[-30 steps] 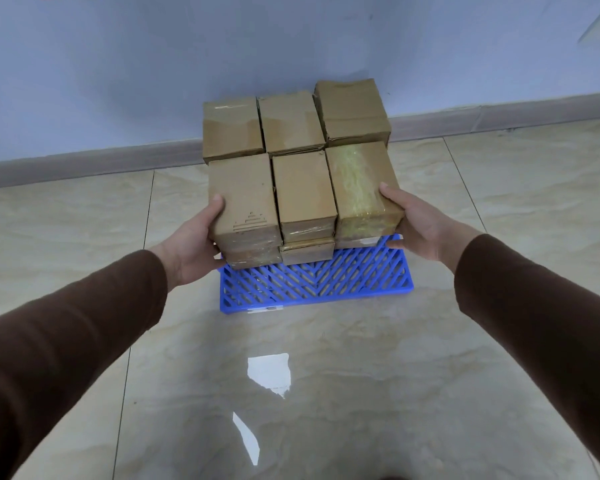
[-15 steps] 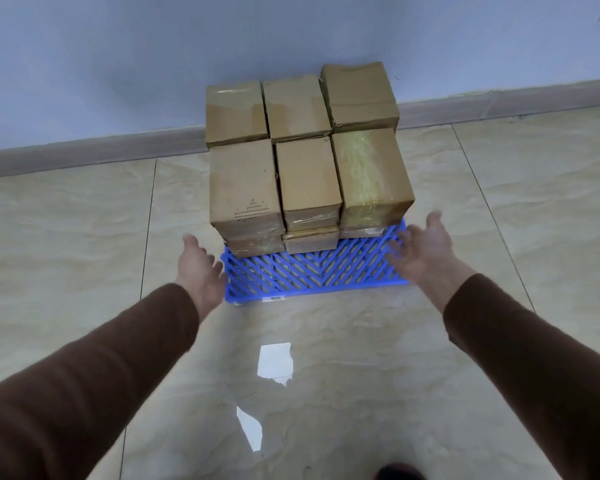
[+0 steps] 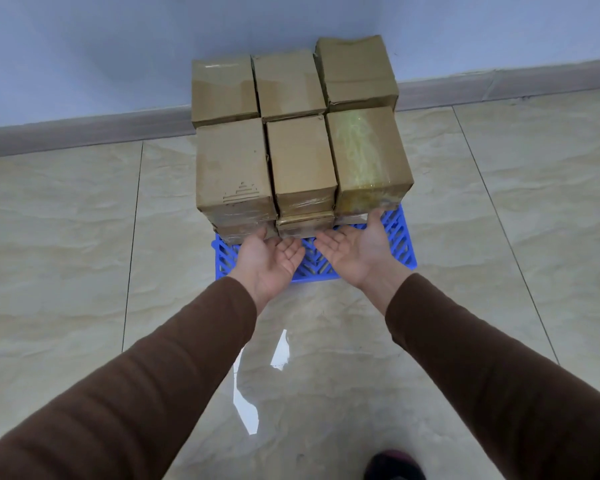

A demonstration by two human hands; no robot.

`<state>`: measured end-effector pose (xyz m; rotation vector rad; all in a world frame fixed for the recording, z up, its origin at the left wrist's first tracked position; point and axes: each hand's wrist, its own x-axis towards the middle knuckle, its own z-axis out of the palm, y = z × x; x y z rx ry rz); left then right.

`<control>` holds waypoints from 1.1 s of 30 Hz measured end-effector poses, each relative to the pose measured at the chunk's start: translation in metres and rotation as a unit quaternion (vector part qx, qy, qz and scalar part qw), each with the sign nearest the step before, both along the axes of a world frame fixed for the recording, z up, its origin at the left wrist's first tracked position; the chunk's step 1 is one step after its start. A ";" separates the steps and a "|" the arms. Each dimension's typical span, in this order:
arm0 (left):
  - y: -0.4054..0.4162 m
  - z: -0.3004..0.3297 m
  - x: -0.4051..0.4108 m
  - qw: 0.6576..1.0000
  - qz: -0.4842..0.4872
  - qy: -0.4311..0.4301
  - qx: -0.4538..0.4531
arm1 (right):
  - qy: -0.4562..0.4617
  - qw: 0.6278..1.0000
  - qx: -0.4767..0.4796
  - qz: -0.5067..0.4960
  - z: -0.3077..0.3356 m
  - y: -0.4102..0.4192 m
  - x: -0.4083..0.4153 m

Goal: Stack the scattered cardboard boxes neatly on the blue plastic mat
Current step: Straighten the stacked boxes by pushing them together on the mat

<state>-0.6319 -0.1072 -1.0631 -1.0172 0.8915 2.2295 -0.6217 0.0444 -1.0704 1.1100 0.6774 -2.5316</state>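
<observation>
Boxes [image 3: 300, 157] stacked on mat [image 3: 400, 237]; left hand [image 3: 269, 263], right hand [image 3: 357, 252] spread, palms up, possibly touching boxes.

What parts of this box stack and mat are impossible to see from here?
Head view only:
- Back and middle of the blue mat: covered by the stacked boxes.
- Lower boxes: hidden under the top layer; their count is unclear.
- Whether the left hand or right hand touches the boxes: unclear.
- Dark shoe: cut by the bottom edge.
</observation>
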 end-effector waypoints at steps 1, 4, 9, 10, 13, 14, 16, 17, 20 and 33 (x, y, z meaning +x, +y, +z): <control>0.001 0.001 -0.001 1.000 0.001 0.006 0.001 | 0.004 1.000 -0.003 -0.001 0.000 0.000 -0.001; 0.005 0.003 -0.004 1.000 0.006 0.006 0.000 | 0.007 1.000 -0.006 0.001 -0.003 0.002 -0.003; 0.009 0.003 -0.006 1.000 0.010 0.010 -0.001 | 0.011 1.000 -0.004 0.008 -0.003 0.007 -0.007; 0.009 0.003 -0.006 1.000 0.012 0.011 -0.001 | 0.011 1.000 0.001 0.010 -0.003 0.008 -0.007; 0.010 0.004 -0.008 1.000 0.018 0.013 -0.003 | 0.009 1.000 0.014 0.018 -0.002 0.010 -0.008; 0.010 0.004 -0.008 1.000 0.020 0.012 -0.004 | 0.007 1.000 0.016 0.020 -0.003 0.011 -0.008; 0.011 0.004 -0.008 1.000 0.019 0.013 -0.008 | 0.006 1.000 0.018 0.024 -0.004 0.011 -0.007; 0.011 0.004 -0.008 1.000 0.018 0.014 -0.010 | 0.005 0.999 0.019 0.026 -0.005 0.010 -0.007; 0.011 0.005 -0.009 1.000 0.019 0.013 -0.015 | 0.007 0.999 0.022 0.030 -0.007 0.010 -0.007; 0.008 0.001 -0.007 1.000 -0.002 0.000 -0.021 | 0.010 0.999 0.035 0.034 -0.012 0.011 -0.003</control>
